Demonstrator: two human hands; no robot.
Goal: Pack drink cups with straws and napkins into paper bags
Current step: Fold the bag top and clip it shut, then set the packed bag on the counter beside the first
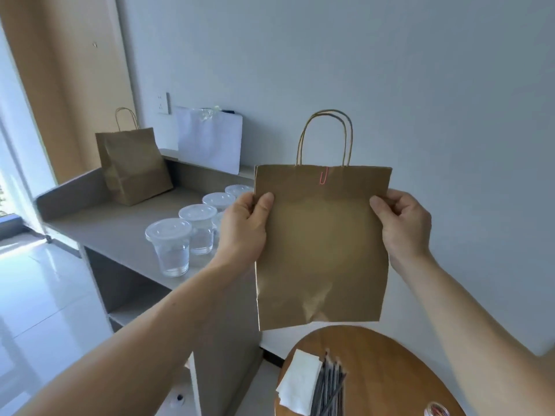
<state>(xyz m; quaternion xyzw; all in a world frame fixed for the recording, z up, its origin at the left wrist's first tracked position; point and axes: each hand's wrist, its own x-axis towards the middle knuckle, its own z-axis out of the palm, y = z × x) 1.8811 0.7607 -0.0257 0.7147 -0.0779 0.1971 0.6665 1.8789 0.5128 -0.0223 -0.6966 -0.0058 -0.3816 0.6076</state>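
Observation:
I hold a flat brown paper bag upright in the air in front of me. My left hand grips its left edge and my right hand grips its right edge, thumbs on the near face. A pink paper clip sits on the bag's top rim below the twisted handles. Several clear lidded cups holding a clear liquid stand on the grey counter to the left. White napkins and dark wrapped straws lie on the round wooden table below the bag.
A second brown paper bag stands at the back left of the counter. A white bag leans on the wall ledge behind. A small container of clips sits at the table's near edge. Glossy floor lies to the left.

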